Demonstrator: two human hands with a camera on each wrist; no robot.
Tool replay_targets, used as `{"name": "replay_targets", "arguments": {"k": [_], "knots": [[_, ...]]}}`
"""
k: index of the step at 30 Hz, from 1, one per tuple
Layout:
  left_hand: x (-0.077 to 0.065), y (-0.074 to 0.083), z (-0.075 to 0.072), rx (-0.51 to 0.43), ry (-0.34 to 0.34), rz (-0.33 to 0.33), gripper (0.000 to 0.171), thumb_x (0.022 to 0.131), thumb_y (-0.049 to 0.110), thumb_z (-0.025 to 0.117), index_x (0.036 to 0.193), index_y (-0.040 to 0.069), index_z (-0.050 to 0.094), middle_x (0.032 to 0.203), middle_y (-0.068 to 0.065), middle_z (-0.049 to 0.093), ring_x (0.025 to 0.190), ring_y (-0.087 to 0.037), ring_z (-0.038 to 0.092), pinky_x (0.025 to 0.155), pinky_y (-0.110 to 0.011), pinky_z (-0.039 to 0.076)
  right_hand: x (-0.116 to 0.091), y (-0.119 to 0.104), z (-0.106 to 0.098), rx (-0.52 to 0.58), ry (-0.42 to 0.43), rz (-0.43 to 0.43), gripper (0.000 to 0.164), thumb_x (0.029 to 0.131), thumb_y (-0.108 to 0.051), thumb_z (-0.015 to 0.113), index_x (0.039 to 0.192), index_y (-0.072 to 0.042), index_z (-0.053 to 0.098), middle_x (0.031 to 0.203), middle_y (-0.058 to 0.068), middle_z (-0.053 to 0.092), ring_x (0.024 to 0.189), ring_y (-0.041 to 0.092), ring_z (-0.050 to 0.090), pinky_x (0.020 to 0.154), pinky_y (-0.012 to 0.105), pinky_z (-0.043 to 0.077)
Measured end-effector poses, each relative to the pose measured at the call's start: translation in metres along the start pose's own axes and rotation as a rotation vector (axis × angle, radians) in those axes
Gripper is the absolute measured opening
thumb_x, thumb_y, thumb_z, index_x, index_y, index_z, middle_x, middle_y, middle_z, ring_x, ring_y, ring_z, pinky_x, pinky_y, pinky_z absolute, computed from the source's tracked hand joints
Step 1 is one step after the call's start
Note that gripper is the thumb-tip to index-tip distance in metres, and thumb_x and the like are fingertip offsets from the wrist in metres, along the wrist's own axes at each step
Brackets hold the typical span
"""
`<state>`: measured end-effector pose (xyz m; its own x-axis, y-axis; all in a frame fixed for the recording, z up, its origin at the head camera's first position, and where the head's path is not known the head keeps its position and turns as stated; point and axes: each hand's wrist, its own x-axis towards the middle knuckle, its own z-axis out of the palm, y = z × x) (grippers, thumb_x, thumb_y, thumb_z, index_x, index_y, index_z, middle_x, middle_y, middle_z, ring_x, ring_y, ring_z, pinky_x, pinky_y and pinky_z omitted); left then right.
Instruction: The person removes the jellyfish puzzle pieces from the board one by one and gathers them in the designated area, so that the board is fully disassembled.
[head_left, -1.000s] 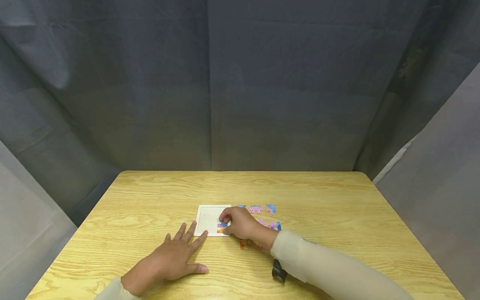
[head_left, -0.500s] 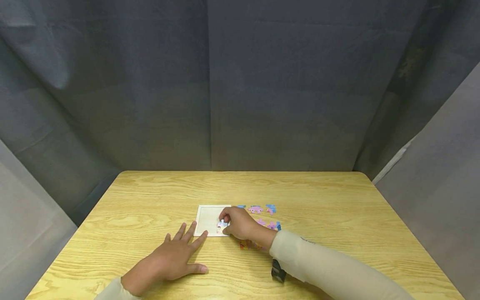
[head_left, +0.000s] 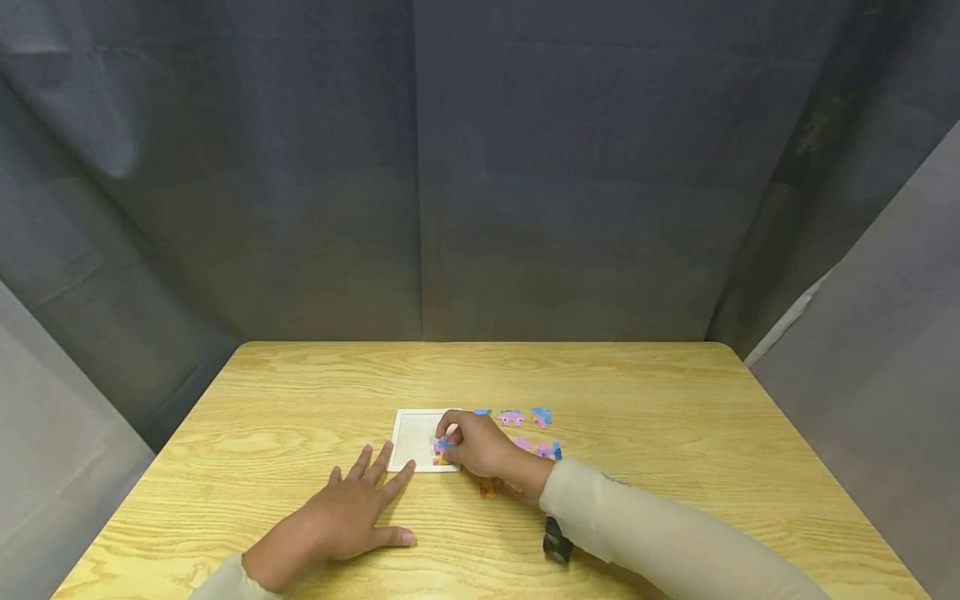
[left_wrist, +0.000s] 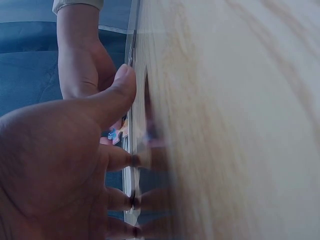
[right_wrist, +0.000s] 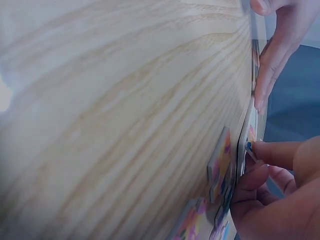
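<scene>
My right hand (head_left: 483,447) pinches a small jigsaw puzzle piece (head_left: 441,450), coloured blue, pink and yellow, between thumb and forefinger. The piece sits over the lower right corner of a white-bordered puzzle tray (head_left: 415,435), whose pale inside shows to its left. From the right wrist view, the fingertips (right_wrist: 260,148) are close at the tray's edge, holding the piece at a tilt. My left hand (head_left: 348,512) lies with fingers spread on the table, fingertips right at the tray's lower left border. In the left wrist view its thumb (left_wrist: 117,92) stretches out straight.
Several loose puzzle pieces lie right of the tray, among them a pink one with eyes (head_left: 513,418) and a blue corner one (head_left: 542,416). Orange pieces (head_left: 491,488) are partly covered by my right wrist. A dark curtain (head_left: 562,208) hangs behind the wooden table (head_left: 637,400).
The held piece looked pale with glare half a second ago and shows its colours now, so its tilt has changed. My right fingers have shifted slightly; the left hand has stayed put.
</scene>
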<state>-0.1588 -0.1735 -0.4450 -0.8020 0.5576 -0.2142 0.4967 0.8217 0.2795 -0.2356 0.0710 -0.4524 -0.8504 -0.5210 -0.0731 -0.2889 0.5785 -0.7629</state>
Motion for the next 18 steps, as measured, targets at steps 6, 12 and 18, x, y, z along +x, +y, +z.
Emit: {"name": "replay_targets", "arguments": {"k": [6, 12, 18], "knots": [[0.000, 0.000, 0.000, -0.001, 0.004, 0.005, 0.096, 0.091, 0.077, 0.051, 0.163, 0.017, 0.028, 0.167, -0.030, 0.010, 0.150, -0.060, 0.014, 0.099, -0.086, 0.028, -0.002, 0.003, -0.004, 0.010, 0.015, -0.021, 0.023, 0.095, 0.000, 0.071, 0.117, -0.001, 0.063, 0.083, 0.005, 0.059, 0.067, 0.011, 0.054, 0.066, 0.019, 0.051], [-0.001, 0.001, -0.001, -0.004, 0.003, 0.011, 0.096, 0.091, 0.075, 0.052, 0.163, 0.016, 0.028, 0.167, -0.030, 0.011, 0.150, -0.061, 0.014, 0.099, -0.086, 0.028, -0.004, 0.004, -0.010, 0.027, 0.022, -0.015, 0.022, 0.097, -0.001, 0.069, 0.118, -0.001, 0.063, 0.082, 0.004, 0.058, 0.066, 0.012, 0.053, 0.062, 0.018, 0.049], [-0.002, 0.001, -0.001, 0.005, 0.005, 0.005, 0.097, 0.091, 0.076, 0.052, 0.163, 0.017, 0.029, 0.167, -0.030, 0.012, 0.150, -0.060, 0.015, 0.099, -0.086, 0.029, -0.012, 0.005, -0.016, 0.050, 0.025, -0.038, 0.020, 0.098, -0.001, 0.067, 0.117, 0.001, 0.062, 0.084, 0.006, 0.061, 0.065, 0.014, 0.054, 0.059, 0.017, 0.049]]}}
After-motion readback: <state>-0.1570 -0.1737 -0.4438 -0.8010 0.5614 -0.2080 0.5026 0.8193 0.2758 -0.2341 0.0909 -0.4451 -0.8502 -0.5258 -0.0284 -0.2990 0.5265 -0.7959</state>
